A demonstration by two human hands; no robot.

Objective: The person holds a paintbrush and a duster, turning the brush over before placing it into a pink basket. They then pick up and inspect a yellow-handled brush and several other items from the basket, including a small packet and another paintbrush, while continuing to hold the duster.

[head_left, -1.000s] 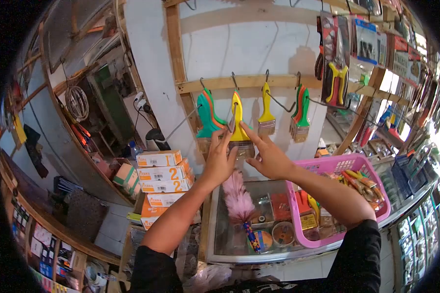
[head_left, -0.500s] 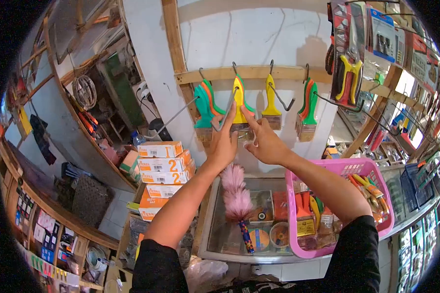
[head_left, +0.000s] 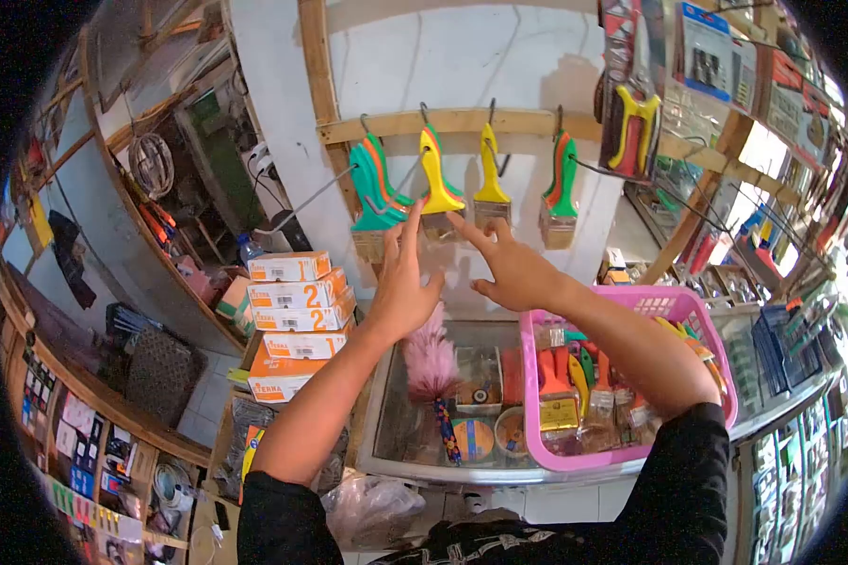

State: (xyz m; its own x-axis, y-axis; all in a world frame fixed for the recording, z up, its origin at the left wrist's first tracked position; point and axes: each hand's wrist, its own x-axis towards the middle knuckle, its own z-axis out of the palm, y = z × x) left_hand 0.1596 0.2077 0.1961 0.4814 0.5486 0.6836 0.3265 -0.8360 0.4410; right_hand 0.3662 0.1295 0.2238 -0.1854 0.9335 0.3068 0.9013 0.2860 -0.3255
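Note:
Paintbrushes hang in a row from metal hooks on the wooden rail. A yellow-handled paintbrush (head_left: pixel 440 184) hangs in front of others, its bristles pointing down. Just below its left side, my left hand (head_left: pixel 407 287) is raised with fingers stretched up and thumb apart. From the right, my right hand (head_left: pixel 516 268) reaches up with its index finger extended near the bristles, the fingers spread. Neither hand holds anything. Left of it hang teal-handled paintbrushes (head_left: pixel 371 202); to the right are a second yellow paintbrush (head_left: pixel 490 174) and a green-handled paintbrush (head_left: pixel 562 184).
A pink basket (head_left: pixel 533 414) of paintbrushes stands on the glass counter (head_left: pixel 386 414), under my right forearm. Beside it lies a pink feather duster (head_left: pixel 433 367). Stacked white-and-orange boxes (head_left: pixel 297 320) rise at left. Packaged tools (head_left: pixel 631 122) hang at upper right.
Both hands have dropped from the yellow paintbrush's handle to around its bristles and moved slightly apart. The camera view has shifted, so the scene sits further left and higher.

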